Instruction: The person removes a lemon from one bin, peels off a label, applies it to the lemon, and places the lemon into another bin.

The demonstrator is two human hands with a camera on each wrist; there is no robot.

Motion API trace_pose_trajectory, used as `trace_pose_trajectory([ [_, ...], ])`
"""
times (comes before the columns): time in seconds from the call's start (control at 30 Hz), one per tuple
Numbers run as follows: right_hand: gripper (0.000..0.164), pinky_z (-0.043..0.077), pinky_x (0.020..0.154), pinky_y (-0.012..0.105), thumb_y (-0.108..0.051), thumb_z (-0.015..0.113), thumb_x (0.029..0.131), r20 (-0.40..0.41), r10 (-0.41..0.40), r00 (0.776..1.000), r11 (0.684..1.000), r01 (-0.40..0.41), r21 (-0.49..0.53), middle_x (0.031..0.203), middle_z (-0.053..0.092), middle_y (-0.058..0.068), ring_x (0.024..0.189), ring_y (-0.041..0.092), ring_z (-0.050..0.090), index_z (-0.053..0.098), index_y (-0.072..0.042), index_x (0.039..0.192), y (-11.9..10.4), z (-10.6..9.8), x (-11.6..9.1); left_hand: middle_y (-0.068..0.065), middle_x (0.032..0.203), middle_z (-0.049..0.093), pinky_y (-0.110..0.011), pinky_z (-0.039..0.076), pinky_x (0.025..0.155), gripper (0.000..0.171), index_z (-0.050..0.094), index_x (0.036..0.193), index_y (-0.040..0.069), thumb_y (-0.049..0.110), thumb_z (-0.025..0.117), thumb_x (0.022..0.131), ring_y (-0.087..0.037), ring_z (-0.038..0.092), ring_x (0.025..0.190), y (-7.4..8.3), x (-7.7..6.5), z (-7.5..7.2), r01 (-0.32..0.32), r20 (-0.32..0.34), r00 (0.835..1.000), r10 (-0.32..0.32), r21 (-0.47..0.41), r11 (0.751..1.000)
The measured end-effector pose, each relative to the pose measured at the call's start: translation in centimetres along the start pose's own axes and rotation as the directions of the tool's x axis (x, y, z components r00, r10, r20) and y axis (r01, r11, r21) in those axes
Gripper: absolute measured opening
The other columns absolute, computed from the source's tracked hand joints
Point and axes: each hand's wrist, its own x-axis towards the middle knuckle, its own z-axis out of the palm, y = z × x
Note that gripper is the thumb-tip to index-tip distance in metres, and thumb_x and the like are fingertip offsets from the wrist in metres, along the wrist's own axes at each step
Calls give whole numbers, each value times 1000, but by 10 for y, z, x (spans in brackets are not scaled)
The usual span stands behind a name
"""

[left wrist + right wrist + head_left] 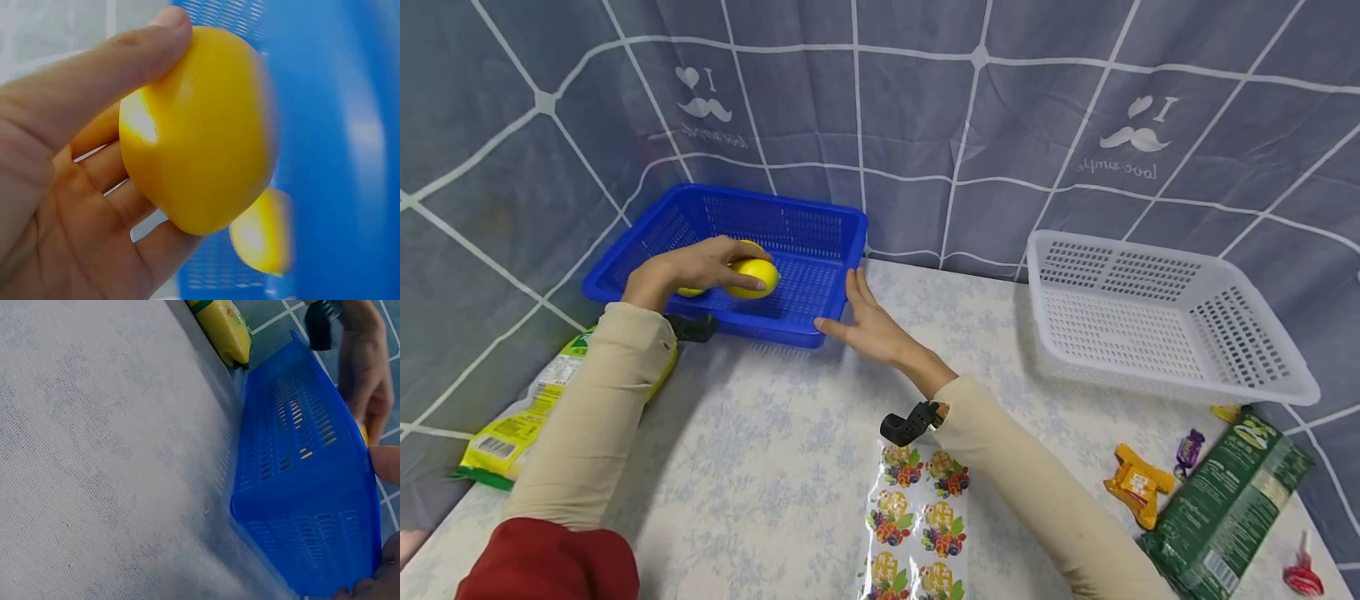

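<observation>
My left hand grips a yellow lemon over the blue basket, thumb on one side and fingers on the other. In the left wrist view the held lemon fills the middle, with a second lemon beyond it. More yellow fruit in the basket peeks out behind and below the left hand, mostly hidden. At the basket's right front corner, my right hand touches the rim with spread, fairly straight fingers; its thumb rests on the rim.
A white basket stands at the right. Near it lie an orange packet, a purple-wrapped sweet, a green bag and a red item. Fruit-print sachets lie front centre, a yellow-green bag at left. Grey curtain stands behind.
</observation>
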Motion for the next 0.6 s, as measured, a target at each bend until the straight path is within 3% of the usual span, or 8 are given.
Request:
trace_pose_trajectory([
  [0.17,98,8,120,42,-51,56,96,-2,7,1000,1000,-7,4,160,-23,-2,149,21,-3,-11,-14,156,-1,0,-1,-16,122,59,-44,45,89,54,50,142,2,25,66,96,-28,52,99,20,-5,-6,-54,-54,997,55,10,998],
  [0.37,96,9,120,45,-51,56,96,-5,-3,1000,1000,3,-15,161,-19,-2,149,21,-2,-8,-15,157,2,-3,0,-14,125,59,-44,46,90,54,50,143,5,25,66,96,-27,54,100,46,-5,-1,-116,-46,992,114,-38,993],
  [0.5,91,12,120,45,-53,55,96,-39,-8,999,999,6,-37,163,-7,-3,150,20,5,1,-17,159,7,-10,-3,-14,127,59,-43,46,91,54,51,143,6,24,68,95,-27,55,102,59,-2,6,-159,-46,986,157,-33,987],
  [0.6,83,21,118,39,-50,57,96,-98,-19,995,1000,19,5,163,10,-3,147,21,19,13,-18,159,13,-19,-7,-13,127,60,-42,46,90,54,52,142,6,23,69,94,-26,55,101,70,1,10,-194,-50,980,193,-17,981],
])
